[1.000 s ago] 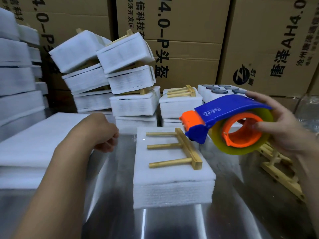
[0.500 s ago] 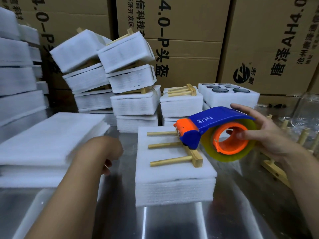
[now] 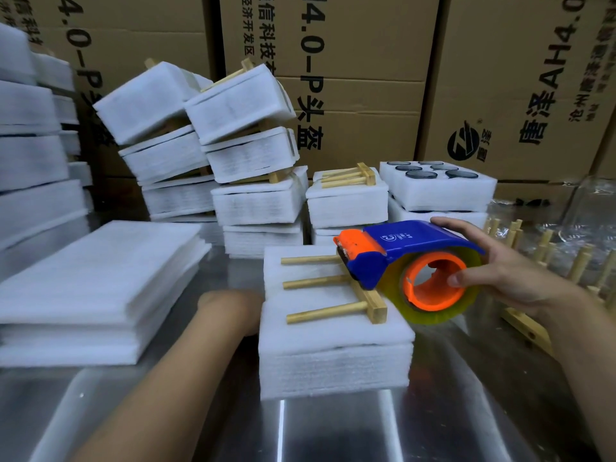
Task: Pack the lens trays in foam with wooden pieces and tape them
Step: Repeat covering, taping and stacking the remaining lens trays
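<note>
Metal table, reflective, nearest the camera. On it, centre: foam-wrapped stack, white, squared up. Wooden piece lies flat on its top face: three dowels pointing left from a cross bar at the right edge.

Left hand at the stack's left side, by the upper edge; fingers hidden behind wrist and foam, so whether it grips or only rests against the foam cannot be told.

Right hand clamped on the tape dispenser: thumb inside the orange core, fingers over the blue hood. Orange cutter end sits above the wooden piece's cross bar; contact with it unclear. Yellowish tape roll overhangs the stack's right edge.

Left of centre: flat foam sheets, piled. Right edge: more wooden pieces, dowels up, beside clear plastic film.

Behind: packed foam bundles, stacked unevenly, top ones tilted. Open lens tray in foam, dark round lenses showing. Rear: cardboard cartons with printed text.
</note>
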### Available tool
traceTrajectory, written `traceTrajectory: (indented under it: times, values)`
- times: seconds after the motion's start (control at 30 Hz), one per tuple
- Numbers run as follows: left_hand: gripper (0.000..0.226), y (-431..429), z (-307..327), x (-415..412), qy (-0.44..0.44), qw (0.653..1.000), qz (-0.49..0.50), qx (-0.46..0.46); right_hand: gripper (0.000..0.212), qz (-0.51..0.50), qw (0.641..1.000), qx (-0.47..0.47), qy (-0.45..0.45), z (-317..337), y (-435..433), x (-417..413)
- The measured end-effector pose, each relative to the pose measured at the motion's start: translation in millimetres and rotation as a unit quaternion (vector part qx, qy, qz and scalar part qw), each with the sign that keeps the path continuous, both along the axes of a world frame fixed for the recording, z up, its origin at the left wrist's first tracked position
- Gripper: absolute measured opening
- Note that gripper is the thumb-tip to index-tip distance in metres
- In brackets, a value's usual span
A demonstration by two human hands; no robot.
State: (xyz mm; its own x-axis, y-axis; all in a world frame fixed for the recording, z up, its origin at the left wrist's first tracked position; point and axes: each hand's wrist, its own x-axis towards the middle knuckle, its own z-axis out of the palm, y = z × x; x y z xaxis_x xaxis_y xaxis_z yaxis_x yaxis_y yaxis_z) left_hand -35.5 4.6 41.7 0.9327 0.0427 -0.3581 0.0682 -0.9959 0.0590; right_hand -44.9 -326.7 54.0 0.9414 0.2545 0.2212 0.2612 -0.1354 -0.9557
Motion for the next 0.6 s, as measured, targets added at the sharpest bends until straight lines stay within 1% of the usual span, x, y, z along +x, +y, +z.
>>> traceTrajectory:
  times: [0.1,0.17,0.23,0.3,0.33,0.37,0.4,0.43,0.47,0.5,0.53,0.57,0.6]
  values:
    - [0.033,-4,1,0,-0.017,1.0,-0.011,0.023,0.077,0.002,1.0,-0.006,0.01,0,-1,1]
    - [0.034,-4,0,-1,-0.012,0.999,-0.007,0.036,0.077,0.002,1.0,-0.006,0.018,-1,-1,1]
    - [0.034,5,1,-11,0.009,0.999,0.006,0.039,0.078,-0.002,1.0,-0.008,0.026,-1,-1,1]
    - [0.034,-8,3,-5,-0.008,0.999,0.01,0.031,0.08,-0.004,0.999,-0.01,0.034,-1,-1,1]
    - [0.035,-28,7,3,-0.035,0.999,0.026,0.0,0.08,-0.004,0.999,-0.01,0.037,-1,-1,1]
    - [0.036,-50,6,13,-0.1,0.993,0.024,-0.055,0.081,-0.005,0.999,-0.011,0.039,-1,-1,1]
    - [0.037,-71,-3,26,-0.128,0.98,-0.01,-0.15,0.081,-0.004,0.999,-0.011,0.04,-1,-1,1]
    - [0.037,-93,-10,37,-0.147,0.963,-0.056,-0.219,0.081,-0.003,0.999,-0.012,0.042,-1,-1,0]
    - [0.037,-114,-11,45,-0.169,0.947,-0.084,-0.261,0.082,-0.003,0.999,-0.012,0.044,-1,-1,0]
    - [0.037,-130,-4,46,-0.186,0.939,-0.068,-0.282,0.082,-0.003,0.999,-0.012,0.045,-1,-1,0]
    - [0.036,-140,2,50,-0.206,0.923,-0.037,-0.321,0.082,-0.004,0.999,-0.012,0.047,-1,-1,0]
    - [0.036,-139,8,48,-0.235,0.907,-0.004,-0.35,0.082,-0.004,0.999,-0.013,0.049,-2,-1,0]
    - [0.036,-142,13,50,-0.246,0.898,0.022,-0.364,0.082,-0.004,0.999,-0.014,0.051,-2,-1,0]
